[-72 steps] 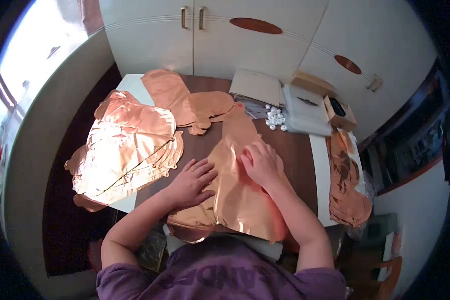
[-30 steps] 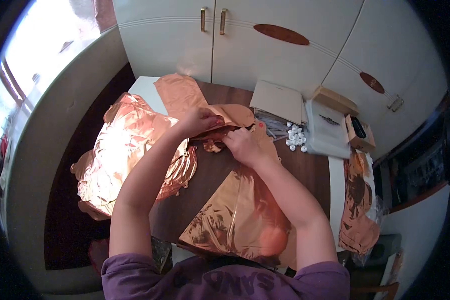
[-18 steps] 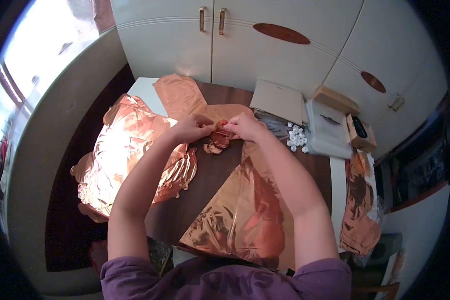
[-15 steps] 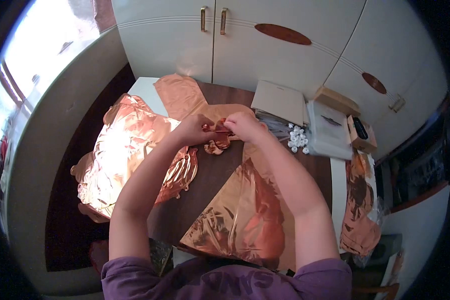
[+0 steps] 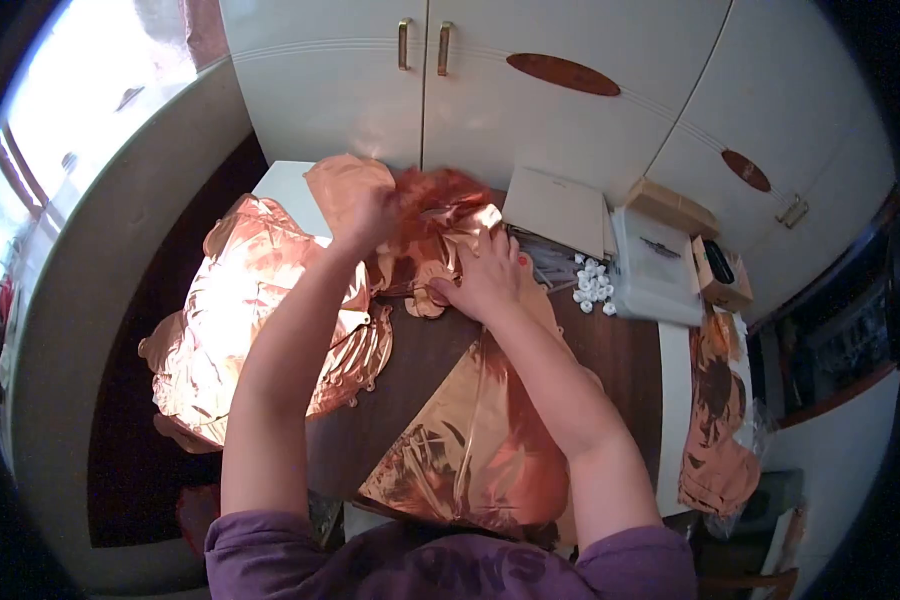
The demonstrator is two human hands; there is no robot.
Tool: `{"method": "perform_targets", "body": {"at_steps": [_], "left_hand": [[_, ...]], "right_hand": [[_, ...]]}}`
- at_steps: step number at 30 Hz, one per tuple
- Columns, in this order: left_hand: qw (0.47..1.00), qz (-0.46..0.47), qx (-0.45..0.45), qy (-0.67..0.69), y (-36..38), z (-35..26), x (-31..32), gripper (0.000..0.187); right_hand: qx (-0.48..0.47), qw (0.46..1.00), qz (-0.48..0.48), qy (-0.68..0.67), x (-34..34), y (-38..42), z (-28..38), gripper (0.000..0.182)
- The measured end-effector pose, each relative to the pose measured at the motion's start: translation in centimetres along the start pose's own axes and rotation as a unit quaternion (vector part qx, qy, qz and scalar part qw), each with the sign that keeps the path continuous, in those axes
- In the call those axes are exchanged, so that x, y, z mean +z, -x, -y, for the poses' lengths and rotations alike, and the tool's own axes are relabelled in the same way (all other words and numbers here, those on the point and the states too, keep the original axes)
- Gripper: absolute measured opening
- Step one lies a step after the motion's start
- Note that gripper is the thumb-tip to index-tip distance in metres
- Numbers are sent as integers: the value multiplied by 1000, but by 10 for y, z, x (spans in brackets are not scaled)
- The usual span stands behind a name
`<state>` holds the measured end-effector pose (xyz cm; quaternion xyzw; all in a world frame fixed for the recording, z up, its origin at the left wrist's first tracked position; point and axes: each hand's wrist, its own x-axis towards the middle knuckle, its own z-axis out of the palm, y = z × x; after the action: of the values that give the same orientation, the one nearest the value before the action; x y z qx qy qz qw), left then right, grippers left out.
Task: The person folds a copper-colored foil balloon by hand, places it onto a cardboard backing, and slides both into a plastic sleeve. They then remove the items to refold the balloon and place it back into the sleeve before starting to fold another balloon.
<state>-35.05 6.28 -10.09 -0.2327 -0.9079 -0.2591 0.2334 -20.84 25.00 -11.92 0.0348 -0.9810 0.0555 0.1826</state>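
Since half a second ago the left hand (image 5: 368,213) has pulled up and away, fingers pinched on a crumpled rose-gold foil balloon (image 5: 430,225) lifted off the table (image 5: 410,350). The right hand (image 5: 486,282) lies spread, pressing the flat foil sheet (image 5: 470,440) beneath.

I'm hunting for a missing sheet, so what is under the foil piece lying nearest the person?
Under the near foil piece only the brown table shows around its edges. The right forearm lies across it, and anything beneath the foil itself is covered.
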Motion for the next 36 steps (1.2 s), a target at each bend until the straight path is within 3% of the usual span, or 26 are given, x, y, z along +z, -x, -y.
{"method": "perform_targets", "body": {"at_steps": [1, 2, 4, 5, 7, 8, 10, 11, 13, 14, 15, 17, 18, 19, 21, 24, 26, 29, 32, 36], "left_hand": [[997, -34, -16, -61, -14, 5, -8, 26], [991, -22, -90, -99, -32, 18, -14, 29], [959, -127, -222, 126, -61, 47, -27, 32], [943, -246, -199, 102, -74, 45, -50, 34], [912, -339, -200, 114, -97, 29, -121, 44], [897, -365, -217, 120, -107, 24, -150, 43], [907, -387, -138, 96, -123, 26, -188, 36], [931, -362, -50, 16, -123, 13, -201, 33], [936, -295, 126, -143, -117, -14, -213, 27], [940, -254, 184, -133, -109, -25, -209, 22], [940, -209, 241, -120, -97, -38, -200, 18], [963, -130, 231, -43, -40, -85, -180, 16], [968, -80, 226, -79, -8, -112, -172, 17], [968, -28, 223, -114, 23, -137, -164, 18], [956, 121, 263, -45, 77, -173, -151, 22], [930, 85, 358, -9, 151, -207, -119, 32], [926, 64, 370, 42, 185, -217, -108, 36], [953, 15, 283, 109, 226, -210, -129, 41], [939, 168, 266, 140, 274, -162, -100, 44], [916, 241, 303, 102, 288, -165, -93, 53]], "right_hand": [[40, 999, 35, -3, 3, -1, -2, 72], [80, 994, 70, -3, 6, -1, -4, 77], [94, 987, 129, 5, -14, -6, 1, 76], [99, 982, 158, 7, -21, -8, 4, 76], [86, 989, 121, 8, -15, -6, 4, 76], [81, 992, 102, 6, -12, -5, 4, 76], [84, 986, 146, 13, -14, -8, 3, 79], [85, 982, 165, 17, -17, -11, 1, 80], [130, 977, 133, -105, -20, -16, -8, 91], [153, 967, 119, -166, -22, -15, -13, 98], [134, 975, -35, -174, -30, -11, -16, 97], [59, 944, -289, -150, -72, 10, -22, 94], [3, 914, -387, -119, -109, 27, -23, 92], [-58, 927, -362, -81, -147, 48, -19, 87], [-167, 945, -279, -27, -196, 86, -16, 76], [-265, 963, -34, -41, -210, 138, -27, 51], [-189, 977, 2, -100, -193, 180, -33, 28], [-172, 978, -58, -104, -188, 239, -44, 23], [-126, 978, -94, -136, -179, 285, -46, 19], [-99, 977, -143, -122, -178, 309, -40, 21]]}}
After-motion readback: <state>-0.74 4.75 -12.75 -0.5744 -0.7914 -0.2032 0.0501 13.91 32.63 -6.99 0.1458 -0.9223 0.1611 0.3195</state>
